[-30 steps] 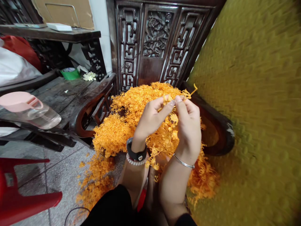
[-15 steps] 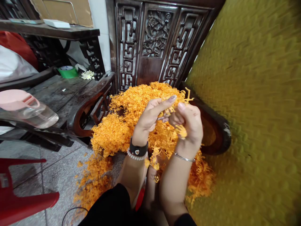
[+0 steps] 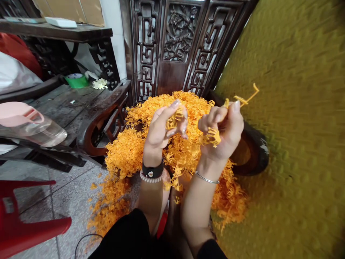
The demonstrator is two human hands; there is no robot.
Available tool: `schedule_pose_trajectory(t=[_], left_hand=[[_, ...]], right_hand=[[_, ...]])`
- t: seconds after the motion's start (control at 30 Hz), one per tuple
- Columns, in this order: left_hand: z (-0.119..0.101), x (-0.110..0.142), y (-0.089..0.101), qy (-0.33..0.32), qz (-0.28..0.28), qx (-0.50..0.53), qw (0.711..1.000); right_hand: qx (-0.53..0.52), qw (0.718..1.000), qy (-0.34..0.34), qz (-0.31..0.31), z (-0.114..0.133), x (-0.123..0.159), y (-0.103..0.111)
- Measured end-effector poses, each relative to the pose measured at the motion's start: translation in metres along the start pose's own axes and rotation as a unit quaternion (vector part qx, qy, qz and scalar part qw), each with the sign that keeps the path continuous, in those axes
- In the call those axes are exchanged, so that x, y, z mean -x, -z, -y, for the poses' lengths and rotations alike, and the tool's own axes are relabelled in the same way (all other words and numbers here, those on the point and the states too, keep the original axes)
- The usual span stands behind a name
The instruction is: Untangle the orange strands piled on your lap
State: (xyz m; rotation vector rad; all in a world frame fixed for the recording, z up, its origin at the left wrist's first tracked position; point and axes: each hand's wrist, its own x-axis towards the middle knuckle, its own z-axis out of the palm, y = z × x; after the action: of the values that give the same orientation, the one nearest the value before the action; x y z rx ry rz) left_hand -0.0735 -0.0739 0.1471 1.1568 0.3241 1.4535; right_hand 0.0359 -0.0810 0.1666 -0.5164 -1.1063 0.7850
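A large heap of small orange plastic pieces with thin prongs (image 3: 126, 153) lies before me, spilling over a dark wooden chair. My left hand (image 3: 161, 127) is closed loosely around an orange pronged piece (image 3: 175, 118) above the heap. To its right, my right hand (image 3: 223, 129) pinches a thin orange plastic stem (image 3: 250, 97) between thumb and forefinger. Another orange pronged piece (image 3: 212, 136) sits against that palm, under the curled fingers. The two hands are apart.
A dark wooden bench (image 3: 67, 108) on the left carries a pink-lidded clear jug (image 3: 35, 124) and a green tape roll (image 3: 77, 81). A red plastic stool (image 3: 35, 230) stands at lower left. A textured yellow surface (image 3: 291, 126) rises at right. Orange pieces (image 3: 110, 205) litter the floor.
My hands have come apart, the left moving left and the right moving right. The thin orange stem now sticks out farther to the right from my right fingers.
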Motion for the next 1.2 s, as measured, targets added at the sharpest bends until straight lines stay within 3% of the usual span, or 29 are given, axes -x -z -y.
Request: schedule_pose_trajectory(t=[0.13, 0.27, 0.33, 0.5, 0.77, 0.87, 0.97, 1.1, 1.2], left_hand=[[0.01, -0.002, -0.007, 0.032, 0.048, -0.03, 0.998], [0.013, -0.001, -0.015, 0.022, 0.056, -0.041, 0.997], [0.014, 0.0, -0.017, 0.016, 0.069, -0.061, 0.996], [0.016, -0.001, -0.019, 0.023, 0.11, -0.113, 0.987], [0.011, 0.003, -0.032, -0.102, 0.087, -0.29, 0.948], [0.016, 0.001, -0.034, -0.14, 0.047, -0.28, 0.949], [0.021, -0.002, -0.032, -0.17, -0.006, -0.272, 0.947], [0.023, -0.005, -0.025, -0.205, -0.088, -0.357, 0.907], [0.023, -0.007, -0.019, -0.246, -0.116, -0.399, 0.875]], right_hand=[[0.021, 0.996, 0.044, -0.079, -0.01, 0.003, -0.009], [0.048, 0.969, 0.109, -0.216, -0.013, 0.001, -0.013], [0.055, 0.957, 0.13, -0.252, -0.012, 0.0, -0.013], [0.078, 0.951, 0.163, -0.253, -0.009, 0.0, -0.013], [0.116, 0.948, 0.135, -0.263, -0.004, 0.002, -0.016], [0.133, 0.958, 0.118, -0.225, -0.003, 0.003, -0.011], [0.157, 0.981, 0.031, -0.113, -0.001, 0.003, 0.0], [0.158, 0.975, -0.15, 0.052, 0.005, 0.004, 0.014], [0.159, 0.959, -0.193, 0.131, 0.012, 0.005, 0.019]])
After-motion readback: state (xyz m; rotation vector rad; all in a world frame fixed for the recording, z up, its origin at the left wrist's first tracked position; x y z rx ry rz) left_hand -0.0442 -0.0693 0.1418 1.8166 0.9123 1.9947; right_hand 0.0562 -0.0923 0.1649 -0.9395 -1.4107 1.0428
